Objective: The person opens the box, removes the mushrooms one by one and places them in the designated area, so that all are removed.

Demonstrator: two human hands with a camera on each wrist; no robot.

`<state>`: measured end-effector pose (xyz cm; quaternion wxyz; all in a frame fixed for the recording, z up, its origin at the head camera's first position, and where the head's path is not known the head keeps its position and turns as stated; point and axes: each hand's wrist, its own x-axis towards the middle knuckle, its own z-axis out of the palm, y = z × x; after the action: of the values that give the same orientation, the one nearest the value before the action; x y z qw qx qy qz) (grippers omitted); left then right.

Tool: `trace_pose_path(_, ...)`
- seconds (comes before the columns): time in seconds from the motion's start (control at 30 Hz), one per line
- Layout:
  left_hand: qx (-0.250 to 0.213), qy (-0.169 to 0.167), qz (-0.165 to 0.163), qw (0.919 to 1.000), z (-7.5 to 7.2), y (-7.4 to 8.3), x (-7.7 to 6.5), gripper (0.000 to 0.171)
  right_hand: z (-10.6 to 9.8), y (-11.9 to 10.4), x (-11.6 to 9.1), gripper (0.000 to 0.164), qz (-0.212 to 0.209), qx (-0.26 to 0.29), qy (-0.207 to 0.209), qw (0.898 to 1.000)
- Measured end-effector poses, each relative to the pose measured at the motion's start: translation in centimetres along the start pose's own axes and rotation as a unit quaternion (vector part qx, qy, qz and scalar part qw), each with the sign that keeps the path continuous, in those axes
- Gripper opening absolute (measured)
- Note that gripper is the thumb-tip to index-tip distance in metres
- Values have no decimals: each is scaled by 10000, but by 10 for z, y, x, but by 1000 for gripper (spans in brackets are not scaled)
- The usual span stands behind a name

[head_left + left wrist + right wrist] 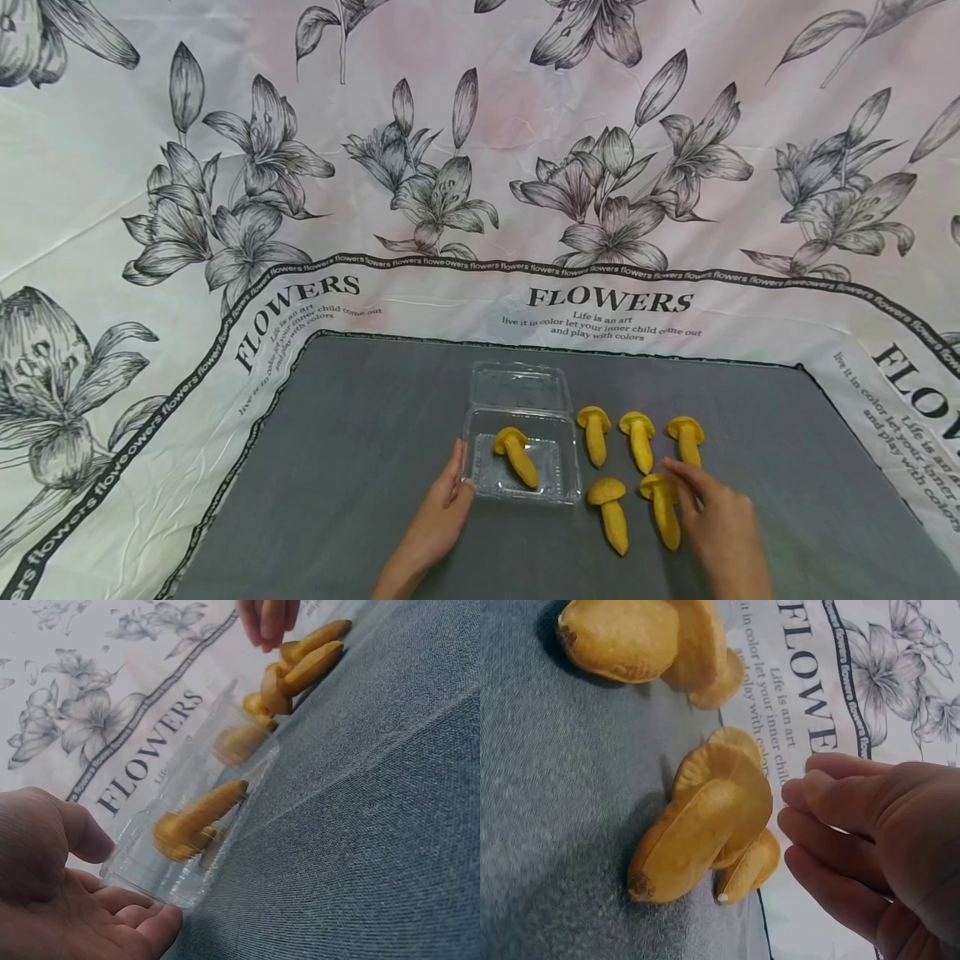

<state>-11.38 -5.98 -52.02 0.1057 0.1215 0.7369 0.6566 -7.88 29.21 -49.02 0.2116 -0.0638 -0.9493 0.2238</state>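
A clear plastic clamshell box (480,492) lies with its lid folded back, one yellow mushroom (517,458) inside. My left hand (444,508) holds the box by its left side, thumb at the rim and fingers along the outer wall (142,900). To the right of the box, several more yellow mushrooms lie in two loose rows. My right hand (716,521) hovers at the near right mushroom (665,512), fingers loosely bent and close to its cap. In the right wrist view, a gap shows between those fingertips (795,859) and the mushroom (690,832), with nothing held.
In the back row are three mushrooms (595,437), the rightmost partly hidden by my right hand. Another mushroom (611,517) sits nearer the front. Under everything is a dark grey cloth (352,467), bordered by white flower-printed fabric (442,296) that rises behind.
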Motion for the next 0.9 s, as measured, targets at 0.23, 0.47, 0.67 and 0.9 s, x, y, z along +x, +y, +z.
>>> trace_pose_path(0.23, -78, -11, 88, 9999, -1, 1, -1, 67, -3, -8, 8, 22, -104, 173, -331, 9993)
trace_pose_path(0.47, -49, -55, -5, 10000, 0, 2, 0, 67, -6, -20, 21, 23, -456, 251, -267, 9983)
trace_pose_path(0.67, -126, -74, 10, 9999, 0, 4, -2, 68, -6, -34, 30, 24, -404, 199, -375, 9983)
trace_pose_path(0.9, -41, -35, -21, 10000, -1, 3, -1, 68, -5, -51, 37, 27, -719, 347, -438, 9958)
